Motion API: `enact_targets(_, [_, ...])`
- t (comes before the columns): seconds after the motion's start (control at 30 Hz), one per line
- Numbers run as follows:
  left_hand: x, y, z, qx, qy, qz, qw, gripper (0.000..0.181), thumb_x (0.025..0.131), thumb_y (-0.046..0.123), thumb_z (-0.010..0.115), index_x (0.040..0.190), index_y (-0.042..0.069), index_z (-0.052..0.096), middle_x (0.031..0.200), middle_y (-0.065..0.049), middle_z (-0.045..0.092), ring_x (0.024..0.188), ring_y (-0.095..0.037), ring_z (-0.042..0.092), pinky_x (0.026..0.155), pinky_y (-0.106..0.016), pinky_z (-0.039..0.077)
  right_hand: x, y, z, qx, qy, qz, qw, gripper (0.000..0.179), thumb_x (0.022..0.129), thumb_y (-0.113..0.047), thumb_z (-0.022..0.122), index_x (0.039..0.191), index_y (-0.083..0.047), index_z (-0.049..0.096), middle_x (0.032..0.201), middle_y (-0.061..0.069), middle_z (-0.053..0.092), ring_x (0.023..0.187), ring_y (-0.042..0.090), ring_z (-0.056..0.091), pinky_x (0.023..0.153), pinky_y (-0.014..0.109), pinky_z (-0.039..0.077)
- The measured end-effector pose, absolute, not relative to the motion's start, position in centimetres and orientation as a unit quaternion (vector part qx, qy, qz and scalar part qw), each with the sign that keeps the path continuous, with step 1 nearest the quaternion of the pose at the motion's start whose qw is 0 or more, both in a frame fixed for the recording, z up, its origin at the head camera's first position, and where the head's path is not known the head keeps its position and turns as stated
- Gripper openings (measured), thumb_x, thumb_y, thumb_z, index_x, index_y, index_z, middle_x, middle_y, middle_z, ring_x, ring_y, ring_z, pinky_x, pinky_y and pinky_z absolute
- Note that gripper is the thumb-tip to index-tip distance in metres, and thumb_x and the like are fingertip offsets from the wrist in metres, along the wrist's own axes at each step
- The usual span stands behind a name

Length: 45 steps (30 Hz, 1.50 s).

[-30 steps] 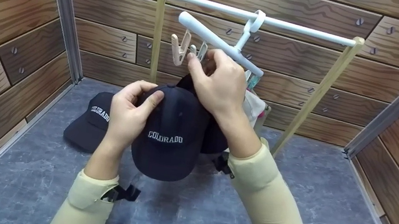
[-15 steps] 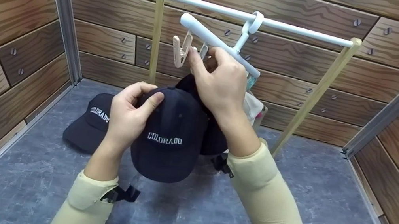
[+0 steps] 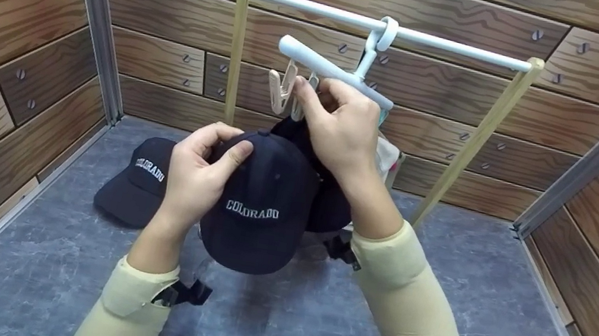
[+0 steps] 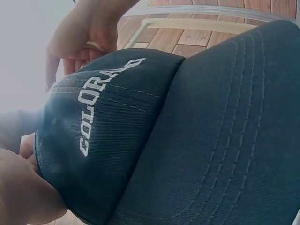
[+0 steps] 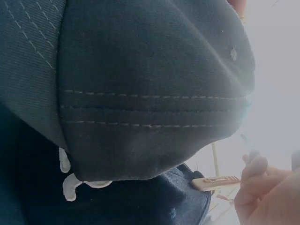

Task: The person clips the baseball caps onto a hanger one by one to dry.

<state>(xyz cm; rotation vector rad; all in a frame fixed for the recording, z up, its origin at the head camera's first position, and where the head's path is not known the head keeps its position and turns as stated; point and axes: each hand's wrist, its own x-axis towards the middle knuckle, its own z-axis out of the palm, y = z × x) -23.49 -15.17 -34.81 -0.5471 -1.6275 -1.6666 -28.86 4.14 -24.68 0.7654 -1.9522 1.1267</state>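
Note:
A dark navy cap [image 3: 266, 187] with white COLORADO lettering hangs upright above the table, its brim down. My left hand [image 3: 197, 170] pinches its crown, thumb in front and fingers behind. Up at the white clip hanger [image 3: 316, 61], my right hand [image 3: 344, 130] pinches a pale clothespin [image 3: 298, 109] between thumb and fingers. Left of it dangles a beige clothespin [image 3: 279, 96]. Behind the held cap is another dark cap [image 3: 332, 209], mostly covered by it and my right wrist. The right wrist view shows a clothespin [image 5: 216, 183] at a dark cap's edge, beside the fingers.
A third COLORADO cap [image 3: 130, 195] lies on the grey marbled table [image 3: 250, 328] at the left. The hanger hooks over a white rod [image 3: 457, 47] between wooden posts [image 3: 474, 147]. A whitish cloth [image 3: 385, 156] hangs behind my right wrist. Wood-patterned walls enclose three sides.
The hanger's left end has dropped and swung rightward with its clothespins. My right hand has shifted slightly right and down, and my left hand has moved a little right with the cap.

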Motion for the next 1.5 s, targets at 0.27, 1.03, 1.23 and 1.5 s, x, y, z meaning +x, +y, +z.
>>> enact_targets(0.27, [-23.4, -14.4, -34.6, -0.244, -0.626, -0.640, 0.373, 0.004, 0.099, -0.001, 0.083, 0.101, -0.001, 0.080, 0.090, -0.008, 0.076, 0.078, -0.018, 0.068, 0.072, -0.027, 0.056, -29.0, 5.2, -24.7, 0.332, -0.735, 0.451, 0.382, 0.042, 0.105, -0.024, 0.079, 0.070, -0.004, 0.070, 0.060, -0.007, 0.056, 0.056, 0.003, 0.045, 0.055, 0.021, 0.035])
enact_targets(1.03, [-23.9, -12.3, -33.1, -0.267, -0.599, -0.653, 0.380, 0.004, 0.098, -0.001, 0.082, 0.101, -0.002, 0.079, 0.093, -0.008, 0.076, 0.079, -0.020, 0.067, 0.074, -0.029, 0.056, -28.7, 6.3, -24.5, 0.315, -0.716, 0.546, 0.299, 0.041, 0.108, -0.018, 0.074, 0.068, -0.006, 0.075, 0.055, 0.000, 0.063, 0.042, 0.006, 0.053, 0.043, 0.019, 0.042])
enact_targets(1.23, [-24.1, -12.0, -32.7, -0.272, -0.591, -0.661, 0.374, 0.006, 0.098, -0.001, 0.082, 0.102, -0.004, 0.079, 0.095, -0.009, 0.076, 0.081, -0.020, 0.068, 0.075, -0.029, 0.056, -28.6, 6.4, -24.4, 0.313, -0.716, 0.549, 0.297, 0.043, 0.108, -0.019, 0.074, 0.066, -0.007, 0.075, 0.054, -0.002, 0.061, 0.042, 0.007, 0.052, 0.044, 0.019, 0.040])
enact_targets(1.5, [-24.4, -11.6, -32.5, -0.282, -0.583, -0.665, 0.372, 0.006, 0.098, -0.002, 0.083, 0.103, -0.004, 0.080, 0.097, -0.011, 0.077, 0.084, -0.021, 0.069, 0.077, -0.029, 0.057, -28.6, 6.7, -24.3, 0.314, -0.718, 0.543, 0.302, 0.045, 0.107, -0.017, 0.074, 0.064, -0.004, 0.072, 0.056, 0.004, 0.061, 0.056, 0.010, 0.056, 0.054, 0.021, 0.041])
